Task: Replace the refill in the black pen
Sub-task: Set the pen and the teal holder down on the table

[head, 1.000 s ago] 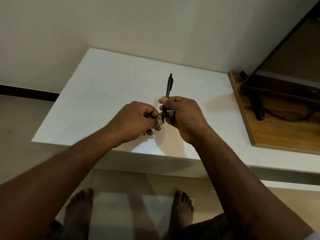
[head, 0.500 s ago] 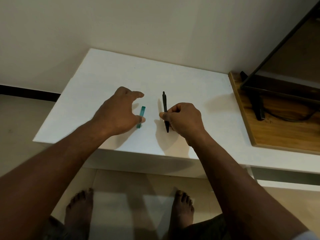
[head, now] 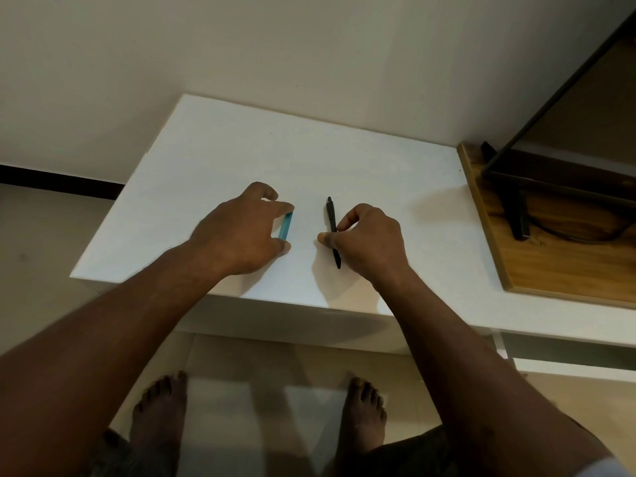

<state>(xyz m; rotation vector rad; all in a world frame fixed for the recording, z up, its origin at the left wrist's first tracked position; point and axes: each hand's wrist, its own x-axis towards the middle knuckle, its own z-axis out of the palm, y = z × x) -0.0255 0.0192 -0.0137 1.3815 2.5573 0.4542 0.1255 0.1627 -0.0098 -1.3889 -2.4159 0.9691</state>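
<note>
The black pen [head: 332, 224] lies lengthwise on the white table [head: 344, 160], its tip toward me. My right hand [head: 366, 242] pinches it near the middle between thumb and curled fingers. To the left lies a small teal piece [head: 286, 225], long and narrow, flat on the table. My left hand [head: 241, 232] is over it, forefinger at its far end and thumb at its near end, pinching it lengthwise. Whether this teal piece is the refill I cannot tell.
A wooden board [head: 550, 256] sits on the table's right side, carrying a dark monitor [head: 564, 156] on a black stand with a cable. The wall runs behind the table. My bare feet stand on the tiled floor [head: 261, 366] below the table's near edge.
A second ago both hands held the pen together above the table. They have since parted: the right hand lowered the pen to the surface, and the left hand closed its fingers onto the teal piece.
</note>
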